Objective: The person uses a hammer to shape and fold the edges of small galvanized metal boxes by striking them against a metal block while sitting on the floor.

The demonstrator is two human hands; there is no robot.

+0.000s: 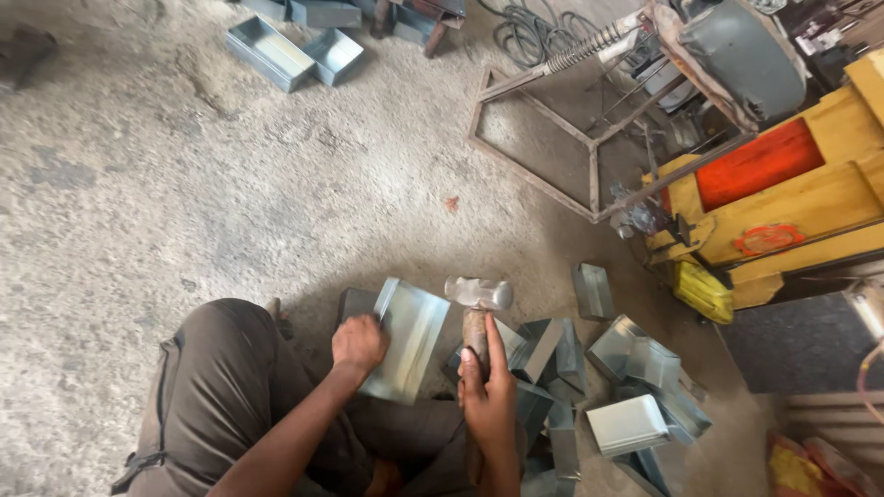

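My left hand point(357, 344) rests on the near left edge of a folded sheet-metal piece point(412, 333) that lies on a dark block point(354, 301) on the concrete floor. My right hand point(488, 391) grips the wooden handle of a hammer point(478, 304). Its steel head sits just right of the sheet piece's far end, a little above it. My bent knee in brown trousers point(230, 368) is at the lower left.
Several bent sheet-metal boxes point(635, 387) lie piled to the right of my hands. More metal trays point(295, 51) sit at the far top. A rusty steel frame point(571, 138) and a yellow and red machine point(783, 184) stand at the right.
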